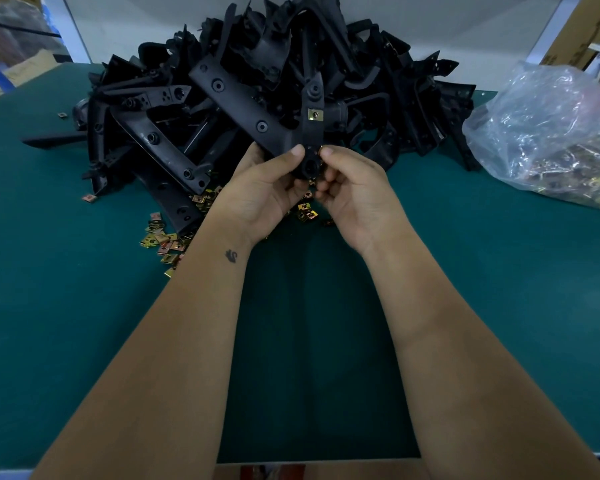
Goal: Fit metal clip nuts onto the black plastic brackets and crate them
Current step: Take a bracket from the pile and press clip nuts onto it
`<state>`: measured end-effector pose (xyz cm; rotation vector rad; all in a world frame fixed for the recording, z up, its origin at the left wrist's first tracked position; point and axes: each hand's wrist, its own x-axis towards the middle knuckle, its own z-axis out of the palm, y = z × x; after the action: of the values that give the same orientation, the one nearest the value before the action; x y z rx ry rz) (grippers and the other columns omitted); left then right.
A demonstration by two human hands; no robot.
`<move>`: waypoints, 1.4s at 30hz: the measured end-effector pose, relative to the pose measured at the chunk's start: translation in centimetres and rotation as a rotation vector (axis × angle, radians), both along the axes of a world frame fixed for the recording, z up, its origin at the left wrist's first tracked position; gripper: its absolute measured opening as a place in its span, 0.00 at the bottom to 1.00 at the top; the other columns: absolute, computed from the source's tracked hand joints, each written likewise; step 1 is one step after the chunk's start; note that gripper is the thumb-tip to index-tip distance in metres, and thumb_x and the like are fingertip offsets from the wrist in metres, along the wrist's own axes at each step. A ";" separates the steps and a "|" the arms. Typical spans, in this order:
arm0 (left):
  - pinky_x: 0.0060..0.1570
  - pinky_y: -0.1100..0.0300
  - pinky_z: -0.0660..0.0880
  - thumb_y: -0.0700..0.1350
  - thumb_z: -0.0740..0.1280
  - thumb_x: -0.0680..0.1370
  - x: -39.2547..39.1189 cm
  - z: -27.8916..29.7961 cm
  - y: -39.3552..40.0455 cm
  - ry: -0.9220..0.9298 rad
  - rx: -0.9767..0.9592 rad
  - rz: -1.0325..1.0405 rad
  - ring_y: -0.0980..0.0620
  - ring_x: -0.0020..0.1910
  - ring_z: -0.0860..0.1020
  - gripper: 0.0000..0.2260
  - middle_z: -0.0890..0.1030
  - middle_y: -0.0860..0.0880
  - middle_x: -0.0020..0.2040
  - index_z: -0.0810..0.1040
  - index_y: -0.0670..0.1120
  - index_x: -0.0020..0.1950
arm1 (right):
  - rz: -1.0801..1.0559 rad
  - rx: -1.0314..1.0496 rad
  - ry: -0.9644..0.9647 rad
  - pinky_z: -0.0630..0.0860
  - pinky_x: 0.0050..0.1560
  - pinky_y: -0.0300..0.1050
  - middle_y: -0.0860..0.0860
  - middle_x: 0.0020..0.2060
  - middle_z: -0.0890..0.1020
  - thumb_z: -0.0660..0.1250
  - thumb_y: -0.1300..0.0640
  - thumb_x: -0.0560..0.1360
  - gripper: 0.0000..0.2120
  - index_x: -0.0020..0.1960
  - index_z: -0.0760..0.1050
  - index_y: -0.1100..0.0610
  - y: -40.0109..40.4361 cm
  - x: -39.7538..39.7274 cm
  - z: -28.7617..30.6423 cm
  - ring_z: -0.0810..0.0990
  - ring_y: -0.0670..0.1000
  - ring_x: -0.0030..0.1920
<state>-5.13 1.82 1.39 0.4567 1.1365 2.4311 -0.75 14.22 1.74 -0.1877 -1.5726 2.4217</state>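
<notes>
From the head view, you are holding a black plastic bracket (257,109) up over the green bench (84,323), just in front of the big pile of brackets (326,64) heaped at the far side. Your left hand (260,192) has its grip curled round the lower hub of the bracket, thumb laid across the front face and fingers behind it. Your right hand (350,195) meets the same hub from the other side; its thumb and forefinger pinch a clip nut (320,149) against the edge of the bracket, only a sliver of brass showing between the fingertip and the plastic. Whether that nut is already seated on the edge, you cannot tell from here.

One fitted clip nut (315,114) already sits on the bracket's upright arm, its square brass face turned to you.

Loose clip nuts (163,239) lie scattered on the bench beneath and to the left of your left wrist, with a few more showing between your two hands. A single stray nut (62,115) rests well apart at the far left. To your right, a clear plastic bag (551,133) lies slumped on the bench, more brass nuts visible through its lower part.
</notes>
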 end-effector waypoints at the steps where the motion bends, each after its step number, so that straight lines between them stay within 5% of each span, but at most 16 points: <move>1: 0.37 0.66 0.75 0.36 0.63 0.81 0.0 0.0 0.0 0.008 -0.005 -0.004 0.54 0.44 0.81 0.09 0.83 0.48 0.52 0.73 0.45 0.60 | 0.002 0.003 0.002 0.72 0.33 0.38 0.47 0.27 0.72 0.66 0.63 0.77 0.08 0.41 0.78 0.56 0.0 0.0 0.0 0.73 0.45 0.29; 42: 0.32 0.65 0.74 0.43 0.62 0.82 0.3 0.0 -1.1 0.057 -0.104 -0.114 0.54 0.37 0.78 0.13 0.81 0.49 0.45 0.69 0.45 0.66 | 0.127 0.129 0.084 0.77 0.37 0.39 0.50 0.29 0.74 0.63 0.66 0.79 0.11 0.39 0.75 0.59 -0.1 1.1 0.9 0.75 0.47 0.31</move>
<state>-4.85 0.71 1.40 0.5458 1.2200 2.2631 0.36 14.14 2.67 0.0385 -1.7445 2.3752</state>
